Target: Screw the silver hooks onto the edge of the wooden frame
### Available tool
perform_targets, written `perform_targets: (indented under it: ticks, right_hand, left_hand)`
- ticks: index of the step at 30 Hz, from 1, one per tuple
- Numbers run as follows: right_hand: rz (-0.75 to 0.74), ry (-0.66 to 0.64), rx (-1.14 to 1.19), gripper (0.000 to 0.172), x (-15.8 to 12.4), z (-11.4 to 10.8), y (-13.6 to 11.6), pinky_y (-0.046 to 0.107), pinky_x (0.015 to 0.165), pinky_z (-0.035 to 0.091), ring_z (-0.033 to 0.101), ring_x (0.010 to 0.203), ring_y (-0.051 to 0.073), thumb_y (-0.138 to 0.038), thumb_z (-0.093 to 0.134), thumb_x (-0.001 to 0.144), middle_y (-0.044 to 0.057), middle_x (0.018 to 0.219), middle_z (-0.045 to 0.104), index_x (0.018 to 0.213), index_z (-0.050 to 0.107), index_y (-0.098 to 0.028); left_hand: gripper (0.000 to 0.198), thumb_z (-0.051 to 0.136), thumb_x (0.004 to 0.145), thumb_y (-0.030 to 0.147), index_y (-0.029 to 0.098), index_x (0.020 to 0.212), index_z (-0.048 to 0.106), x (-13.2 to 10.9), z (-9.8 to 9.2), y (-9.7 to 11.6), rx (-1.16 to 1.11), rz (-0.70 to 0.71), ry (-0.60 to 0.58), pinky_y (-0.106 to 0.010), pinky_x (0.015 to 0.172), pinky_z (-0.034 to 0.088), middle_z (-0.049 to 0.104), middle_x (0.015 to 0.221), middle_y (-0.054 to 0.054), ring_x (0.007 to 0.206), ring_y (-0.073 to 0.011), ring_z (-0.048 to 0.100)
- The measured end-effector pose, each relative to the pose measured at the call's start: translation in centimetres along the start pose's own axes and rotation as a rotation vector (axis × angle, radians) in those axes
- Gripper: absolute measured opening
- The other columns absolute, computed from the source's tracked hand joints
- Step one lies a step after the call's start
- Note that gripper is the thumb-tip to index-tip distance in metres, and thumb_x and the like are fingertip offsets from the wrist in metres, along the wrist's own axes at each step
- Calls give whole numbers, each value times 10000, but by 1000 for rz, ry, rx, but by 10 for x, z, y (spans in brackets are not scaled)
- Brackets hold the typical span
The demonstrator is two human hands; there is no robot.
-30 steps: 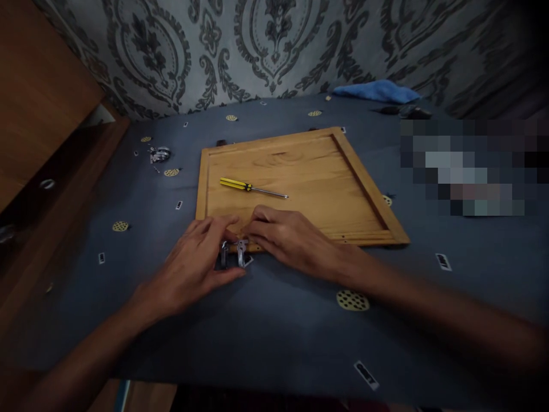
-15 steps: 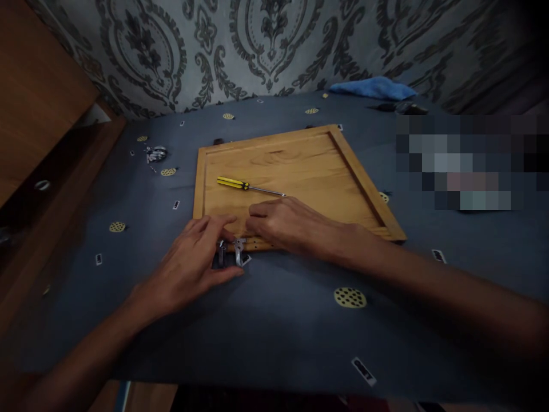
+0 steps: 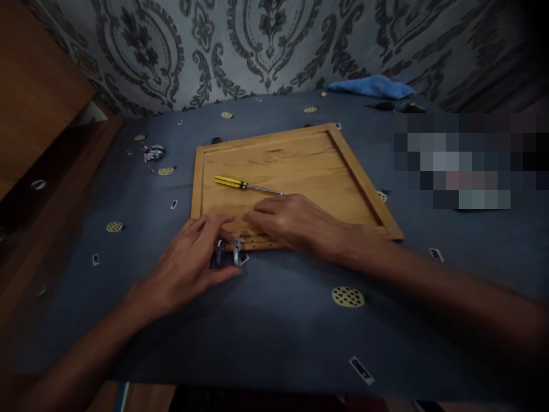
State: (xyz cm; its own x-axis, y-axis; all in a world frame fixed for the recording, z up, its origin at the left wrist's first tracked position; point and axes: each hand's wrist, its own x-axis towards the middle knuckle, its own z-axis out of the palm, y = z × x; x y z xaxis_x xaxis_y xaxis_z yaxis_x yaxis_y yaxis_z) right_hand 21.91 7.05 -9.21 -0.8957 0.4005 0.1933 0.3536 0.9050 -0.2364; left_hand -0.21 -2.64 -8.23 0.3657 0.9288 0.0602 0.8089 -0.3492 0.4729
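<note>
A wooden cabinet door panel [image 3: 274,163] with a raised frame lies on the cloth-covered table. At its near left edge sits a silver metal hinge [image 3: 237,252], and the thumb and fingers of my left hand [image 3: 189,260] curve round it. My right hand [image 3: 291,220] is just right of the hinge, low over the panel, with its fingers pinched together; anything between them is too hidden to make out. Small dark holes show along the near rail beside the hinge. A screwdriver [image 3: 231,182] with a yellow and black handle rests on the panel beyond my hands.
Several shiny metal pieces [image 3: 153,153] lie in a small pile at the left. A blue cloth [image 3: 372,87] and a dark tool [image 3: 398,106] are at the back right. A wooden cabinet [image 3: 43,86] stands along the left, and a patterned curtain [image 3: 266,46] hangs behind.
The whole view has shifted slightly. My right hand's fingers have moved a little over the panel beside the hinge. My left hand stays round the hinge, and the screwdriver lies where it was.
</note>
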Motion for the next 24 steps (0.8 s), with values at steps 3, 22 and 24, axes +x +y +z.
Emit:
perform_targets:
  ticks: [3, 22, 24]
  right_hand:
    - [159, 273, 457, 236, -8, 12, -4, 271, 695, 492, 690, 785, 163, -71, 592, 905, 36, 903, 743, 1107, 680, -156]
    - [341, 265, 1042, 333, -6, 31, -25, 235, 641, 501, 640, 691, 116, -92, 686, 812, -22, 782, 690, 1133, 688, -177]
    - [342, 242, 1035, 341, -4, 30, -25, 238, 643, 490, 631, 681, 115, -80, 689, 804, -25, 766, 681, 1134, 686, -165]
  left_hand:
    - [734, 836, 777, 304, 309, 1361, 390, 0, 1, 0, 9, 5, 2, -442, 928, 531, 712, 1100, -13, 1116, -286, 628]
    - [695, 831, 774, 265, 310, 1333, 421, 2, -2, 4, -3, 25, 15, -437, 938, 547, 713, 1116, -14, 1114, -275, 656]
    - [686, 818, 787, 269, 315, 1346, 424, 2, -3, 4, -7, 29, 15, -440, 953, 542, 714, 1128, -11, 1123, -270, 655]
